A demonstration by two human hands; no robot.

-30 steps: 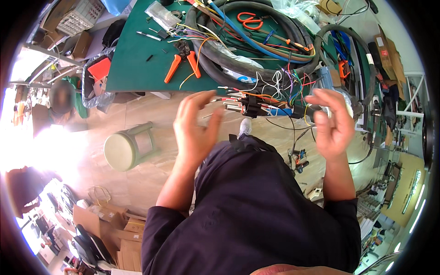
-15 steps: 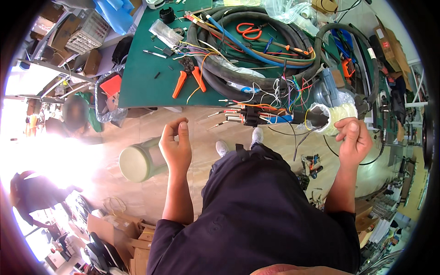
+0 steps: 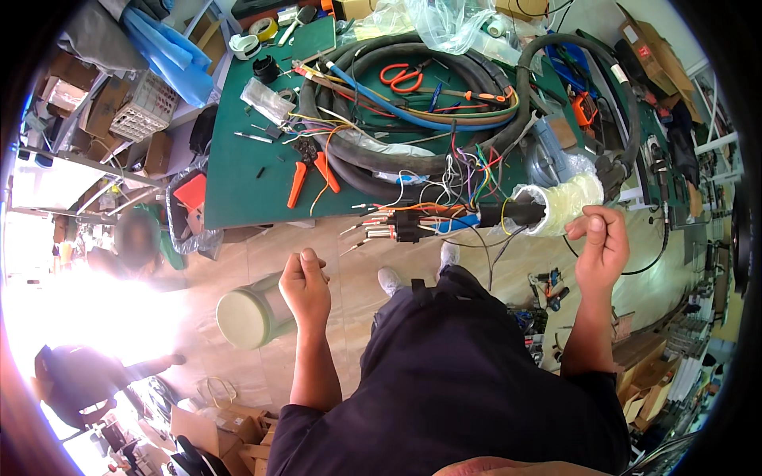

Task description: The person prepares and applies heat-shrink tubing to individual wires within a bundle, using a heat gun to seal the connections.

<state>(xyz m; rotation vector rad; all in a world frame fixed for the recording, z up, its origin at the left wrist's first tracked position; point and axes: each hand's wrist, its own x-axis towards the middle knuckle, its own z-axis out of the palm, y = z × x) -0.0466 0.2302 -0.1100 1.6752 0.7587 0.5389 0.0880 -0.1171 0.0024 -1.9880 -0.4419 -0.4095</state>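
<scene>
My left hand hangs in front of the green table's front edge, fingers curled in and thumb against them; I see nothing in it. My right hand is curled closed too, close beside a sleeve in pale yellow wrap; no held thing shows. Out of this sleeve's white-rimmed mouth comes a thick black cable. Its end runs left along the table edge into a black connector insert with several metal-tipped wires pointing left. Thin coloured wires fan up from it onto the table.
On the green table lie a heavy black cable coil, orange-handled wire strippers, red-handled scissors and a pen. A lidded bin stands on the floor at left. Cartons sit lower left. Another person is further left.
The whole view has shifted, so table and cable sit lower and more to the left. Both my hands stay curled. At far left, the other person's arm now reaches out to the right.
</scene>
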